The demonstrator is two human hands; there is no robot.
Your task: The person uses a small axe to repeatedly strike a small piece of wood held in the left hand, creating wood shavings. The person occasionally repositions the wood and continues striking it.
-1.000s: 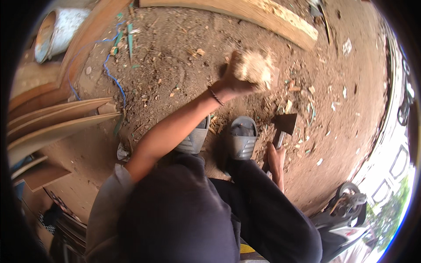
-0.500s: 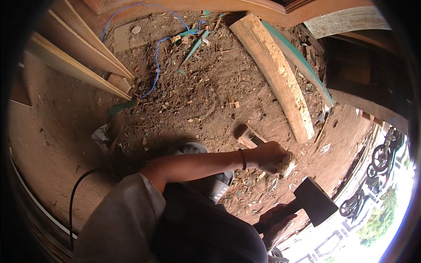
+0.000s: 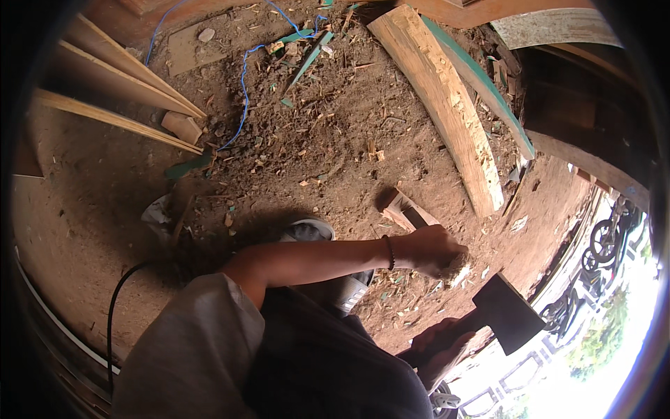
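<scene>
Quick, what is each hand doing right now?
Left hand: closed around a pale chunk of wood held near the dirt ground.
Right hand: closed on the handle of a hatchet.

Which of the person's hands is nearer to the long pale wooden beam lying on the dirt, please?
The left hand, gripping a small wood piece, lies just below the beam's lower end. The right hand, holding the hatchet, sits lower and farther off.

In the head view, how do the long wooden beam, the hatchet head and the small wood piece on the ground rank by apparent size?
1. long wooden beam
2. hatchet head, though it sits nearer the camera
3. small wood piece
</scene>
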